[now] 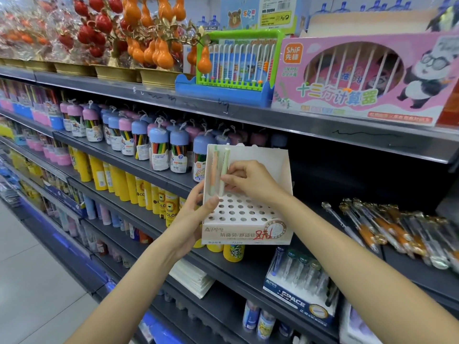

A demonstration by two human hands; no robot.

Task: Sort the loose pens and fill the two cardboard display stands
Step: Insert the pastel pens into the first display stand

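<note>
The right hand (244, 181) fingers pinched a green pen (224, 170) beside an orange pen (214, 170) in the white cardboard stand (248, 234), gripped by the left hand (198, 207); probably filling step, next seating it in a hole, loose pens (387, 227) waiting on the shelf (409, 271)

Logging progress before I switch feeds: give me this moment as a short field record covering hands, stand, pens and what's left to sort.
left hand: grips the left side of the white cardboard stand
right hand: pinches the green pen at the stand's back left
pens in stand: green pen and orange pen, side by side, upright
stand holes: nearly all visible ones empty
loose pens: pile lying on the shelf at right
second stand: blue box on a lower shelf, holding pens
</note>
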